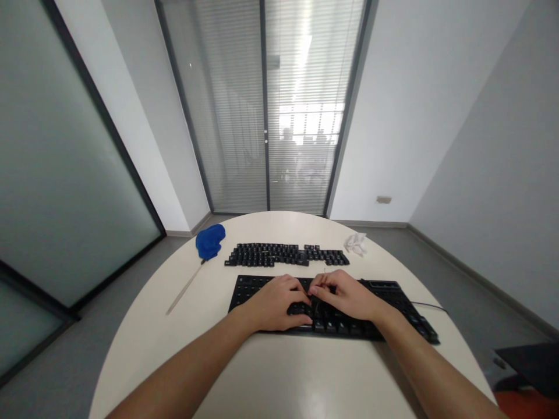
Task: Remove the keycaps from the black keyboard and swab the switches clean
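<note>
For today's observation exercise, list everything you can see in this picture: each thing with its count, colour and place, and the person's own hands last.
keyboard: one, black, near side of the table, under both hands, its cable running off to the right.
loose keycaps: many, black, laid in rows just behind the keyboard.
blue lump: one, blue, far left of the table, at the end of a thin stick.
thin stick: one, pale, lying slantwise left of the keyboard.
crumpled tissue: one, white, far right, beside the keycaps.
table: one, round, cream.
glass door with blinds: one, grey, behind the table.
left hand: on the keyboard's middle.
right hand: on the keyboard, fingertips meeting the left hand's.
</note>
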Demonstrator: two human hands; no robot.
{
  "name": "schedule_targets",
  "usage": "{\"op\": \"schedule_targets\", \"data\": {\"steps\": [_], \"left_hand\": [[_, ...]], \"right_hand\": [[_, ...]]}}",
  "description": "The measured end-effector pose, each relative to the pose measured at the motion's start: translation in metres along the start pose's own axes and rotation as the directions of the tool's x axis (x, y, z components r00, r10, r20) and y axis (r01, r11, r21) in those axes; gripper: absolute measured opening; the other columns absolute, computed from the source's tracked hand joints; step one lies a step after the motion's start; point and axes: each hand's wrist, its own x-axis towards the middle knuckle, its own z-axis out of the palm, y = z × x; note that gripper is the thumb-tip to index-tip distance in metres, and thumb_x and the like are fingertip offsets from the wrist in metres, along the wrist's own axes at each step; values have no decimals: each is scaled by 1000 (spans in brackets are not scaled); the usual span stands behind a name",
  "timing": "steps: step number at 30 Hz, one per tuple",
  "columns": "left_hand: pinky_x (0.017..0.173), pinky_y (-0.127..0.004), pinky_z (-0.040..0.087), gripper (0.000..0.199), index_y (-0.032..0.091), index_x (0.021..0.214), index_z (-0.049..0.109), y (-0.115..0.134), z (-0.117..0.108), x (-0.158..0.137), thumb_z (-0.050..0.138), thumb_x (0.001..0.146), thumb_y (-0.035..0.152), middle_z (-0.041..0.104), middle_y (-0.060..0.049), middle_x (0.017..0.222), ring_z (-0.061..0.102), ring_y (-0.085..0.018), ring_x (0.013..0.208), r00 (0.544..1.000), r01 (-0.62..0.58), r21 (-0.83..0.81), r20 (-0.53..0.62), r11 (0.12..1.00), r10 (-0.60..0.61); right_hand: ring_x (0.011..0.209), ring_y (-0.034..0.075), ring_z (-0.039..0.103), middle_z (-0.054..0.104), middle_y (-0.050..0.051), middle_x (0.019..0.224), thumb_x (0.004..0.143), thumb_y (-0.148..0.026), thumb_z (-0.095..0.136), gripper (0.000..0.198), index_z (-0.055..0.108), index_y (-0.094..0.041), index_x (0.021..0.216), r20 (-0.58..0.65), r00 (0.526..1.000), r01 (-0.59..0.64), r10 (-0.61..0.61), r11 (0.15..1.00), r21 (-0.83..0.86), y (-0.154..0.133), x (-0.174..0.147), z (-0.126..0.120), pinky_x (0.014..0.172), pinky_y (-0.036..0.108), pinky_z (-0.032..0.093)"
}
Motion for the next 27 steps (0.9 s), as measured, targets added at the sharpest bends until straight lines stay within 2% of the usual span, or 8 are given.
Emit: {"op": "schedule_targets", "data": {"steps": [6, 11, 15, 18, 22, 27], "left_hand": [[95, -37, 44, 24, 22, 97, 72, 1, 6, 1, 78, 78, 35, 65, -6, 102, 57, -23, 102, 995, 85, -86, -43, 993, -89], [97, -38, 42, 21, 23, 95, 72, -1, 7, 1, 77, 80, 37, 66, -5, 108, 57, -23, 105, 993, 93, -148, -52, 985, -102], [98, -37, 42, 20, 23, 94, 72, -1, 7, 0, 76, 81, 37, 66, -5, 107, 56, -23, 106, 992, 105, -160, -48, 982, -114], [98, -38, 42, 20, 22, 93, 72, -1, 7, 0, 77, 80, 36, 66, -5, 109, 56, -23, 107, 992, 106, -172, -49, 979, -116], [99, -36, 42, 16, 21, 91, 70, -4, 7, 1, 77, 80, 30, 69, -4, 106, 58, -22, 106, 987, 126, -250, -69, 960, -147], [95, -34, 45, 20, 21, 97, 68, -9, 8, 2, 76, 79, 19, 70, -3, 103, 61, -21, 102, 956, 236, -345, -83, 908, -280]], "right_hand": [[52, 12, 41, 50, -3, 55, 96, -50, 50, 42, 70, -17, 82, 6, 1000, 1, -1, 1000, 6, 3, 0, 0, 53, 26, 34], [57, 14, 48, 62, 1, 64, 95, -54, 49, 45, 71, -16, 84, -12, 1000, -13, 14, 1000, 16, 6, 1, 0, 57, 27, 38], [62, 14, 53, 69, 4, 77, 94, -54, 50, 51, 59, -17, 60, -45, 999, 19, -17, 999, 47, 9, 1, 0, 62, 28, 41], [64, 14, 55, 71, 4, 81, 94, -52, 51, 52, 51, -18, 55, -74, 997, 22, -18, 998, 51, 10, 1, 1, 63, 29, 42], [72, 17, 62, 73, 6, 84, 93, -51, 53, 50, 50, -19, 55, -142, 989, 44, -32, 995, 85, 7, 1, 2, 68, 31, 47], [77, 19, 65, 75, 7, 89, 95, -50, 52, 47, 59, -19, 61, -160, 985, 81, -71, 995, 56, 3, 2, 2, 73, 32, 48]]}}
